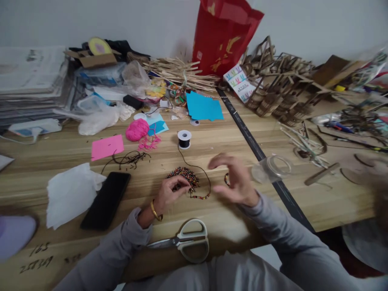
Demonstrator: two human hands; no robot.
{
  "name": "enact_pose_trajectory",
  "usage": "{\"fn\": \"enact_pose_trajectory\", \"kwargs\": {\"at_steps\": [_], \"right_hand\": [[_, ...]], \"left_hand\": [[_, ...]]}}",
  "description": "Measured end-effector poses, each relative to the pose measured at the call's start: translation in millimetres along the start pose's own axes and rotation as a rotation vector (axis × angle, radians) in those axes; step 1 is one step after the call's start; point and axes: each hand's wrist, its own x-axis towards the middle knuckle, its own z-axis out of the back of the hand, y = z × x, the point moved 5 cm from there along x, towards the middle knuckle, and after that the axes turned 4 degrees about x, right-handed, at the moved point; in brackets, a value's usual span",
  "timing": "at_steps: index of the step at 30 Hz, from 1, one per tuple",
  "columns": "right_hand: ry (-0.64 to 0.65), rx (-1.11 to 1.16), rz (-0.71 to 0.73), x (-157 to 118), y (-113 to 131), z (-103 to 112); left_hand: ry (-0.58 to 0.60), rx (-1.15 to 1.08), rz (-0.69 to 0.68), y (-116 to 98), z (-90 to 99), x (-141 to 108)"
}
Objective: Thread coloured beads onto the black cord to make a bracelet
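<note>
Bare left hand (173,190) and right hand (236,180): two are showing
Heap of small multicoloured beads (187,174): one is lying
White-handled steel scissors (177,241): one pair is lying
Black rectangular phone (106,201): one is lying
Pink yarn ball (137,129): one is resting

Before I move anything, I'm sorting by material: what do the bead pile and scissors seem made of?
Bead pile: possibly wood or plastic; rounded, multicoloured, too small to judge finish. Scissors: likely metal blades, smooth grey; probably plastic handles, pale, evenly coloured.
</note>
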Motion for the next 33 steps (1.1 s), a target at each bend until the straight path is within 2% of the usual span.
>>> {"fn": "enact_pose_trajectory", "kwargs": {"at_steps": [4,7,9,17,27,33], "right_hand": [[0.197,-0.135,0.097,-5.3,-17.3,-47.6],[0.203,-0.102,0.027,-19.2,-38.9,-72.4],[0.190,-0.027,-0.055,-26.7,-48.6,-80.2],[0.063,0.091,-0.170,-29.9,-59.1,-77.4],[0.038,0.065,-0.069,-23.5,-53.2,-72.2],[0.011,0.072,-0.049,-22.2,-50.4,-70.1]], "left_hand": [[-0.035,-0.044,0.013,-0.3,2.2,-0.8],[-0.067,-0.053,0.026,0.7,3.8,-1.2],[-0.083,-0.065,0.032,1.8,4.6,-0.8],[-0.092,-0.103,0.043,6.1,3.3,1.5],[-0.070,-0.115,0.057,9.1,3.6,1.6],[-0.076,-0.102,-0.005,3.2,6.2,4.0]]}}
